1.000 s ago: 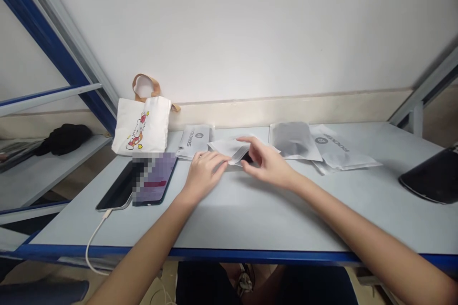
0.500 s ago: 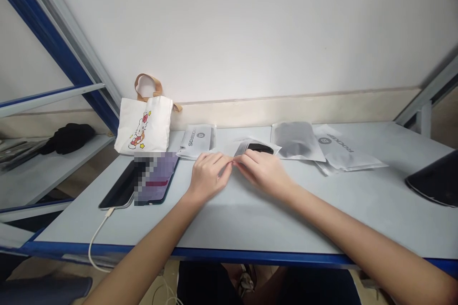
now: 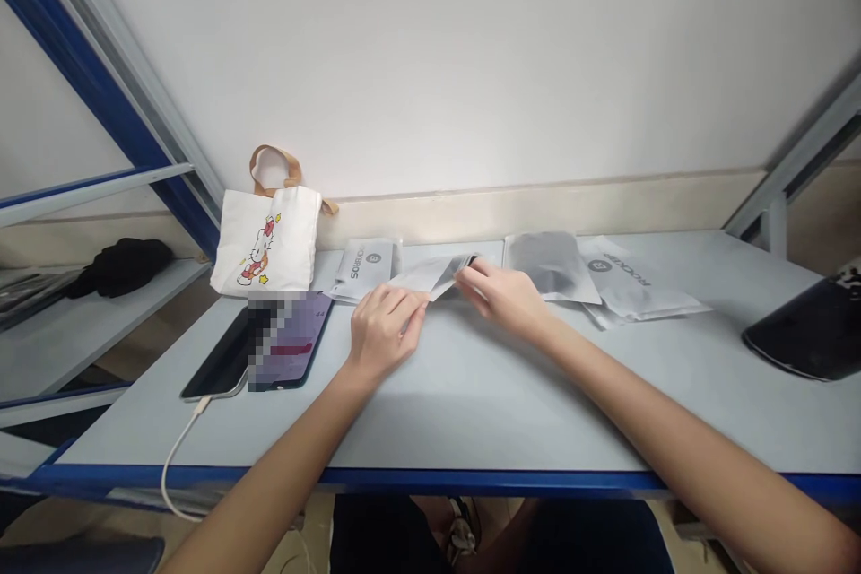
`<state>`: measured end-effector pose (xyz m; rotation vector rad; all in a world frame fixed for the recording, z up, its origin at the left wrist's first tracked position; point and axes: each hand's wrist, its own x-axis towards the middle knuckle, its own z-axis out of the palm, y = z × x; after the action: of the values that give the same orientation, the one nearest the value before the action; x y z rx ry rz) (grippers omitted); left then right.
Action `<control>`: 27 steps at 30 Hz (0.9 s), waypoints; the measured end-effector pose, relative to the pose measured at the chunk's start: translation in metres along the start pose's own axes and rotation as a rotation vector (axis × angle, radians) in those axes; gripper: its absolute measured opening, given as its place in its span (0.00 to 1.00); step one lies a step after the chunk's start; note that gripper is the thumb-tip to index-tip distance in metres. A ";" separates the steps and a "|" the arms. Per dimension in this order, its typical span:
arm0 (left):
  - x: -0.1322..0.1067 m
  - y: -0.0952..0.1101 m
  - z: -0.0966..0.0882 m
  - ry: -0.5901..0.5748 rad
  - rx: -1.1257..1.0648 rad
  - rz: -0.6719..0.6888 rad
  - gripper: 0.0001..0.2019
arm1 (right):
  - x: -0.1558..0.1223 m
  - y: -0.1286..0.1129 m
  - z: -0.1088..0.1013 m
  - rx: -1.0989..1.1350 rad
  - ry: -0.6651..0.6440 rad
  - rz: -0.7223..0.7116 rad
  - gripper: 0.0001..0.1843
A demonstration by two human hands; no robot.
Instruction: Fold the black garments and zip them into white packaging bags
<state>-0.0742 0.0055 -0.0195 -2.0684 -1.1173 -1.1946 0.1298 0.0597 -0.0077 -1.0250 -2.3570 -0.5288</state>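
Note:
A frosted plastic bag (image 3: pixel 430 276) is stretched between my two hands above the desk. My left hand (image 3: pixel 386 330) is closed, pinching the near left edge of this bag between thumb and fingers. Closed too, my right hand (image 3: pixel 506 298) has its fingertips at the bag's right end. A small dark item (image 3: pixel 474 261) shows by those fingertips, mostly covered by them; whether it is inside the bag I cannot tell. Just behind my left hand lies a printed frosted packet (image 3: pixel 367 265).
A frosted bag with dark contents (image 3: pixel 548 267) and a printed packet (image 3: pixel 632 278) lie right of my hands. Two phones (image 3: pixel 221 354) and a white tote bag (image 3: pixel 267 242) are at the left. A glossy black object (image 3: pixel 804 332) stands far right. The desk (image 3: pixel 484 430) has a blue front edge.
My hands have moved apart, the right one shifting right with the bag's end. More of the bag's white side now shows between them. The view has shifted slightly.

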 end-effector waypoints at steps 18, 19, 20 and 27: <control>-0.002 0.013 0.000 0.075 -0.164 0.077 0.07 | -0.008 0.069 0.009 0.171 -0.105 0.554 0.16; -0.002 0.013 0.000 0.088 -0.175 0.068 0.07 | -0.008 0.067 0.008 0.211 -0.108 0.581 0.18; -0.002 0.013 -0.001 0.097 -0.182 0.054 0.07 | -0.008 0.065 0.007 0.263 -0.116 0.604 0.21; -0.004 0.015 0.001 -0.001 -0.186 0.077 0.07 | 0.005 0.015 -0.008 1.176 -0.528 0.743 0.35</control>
<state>-0.0626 -0.0037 -0.0241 -2.2284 -0.9486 -1.3022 0.1408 0.0683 0.0037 -1.3122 -1.8462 1.3589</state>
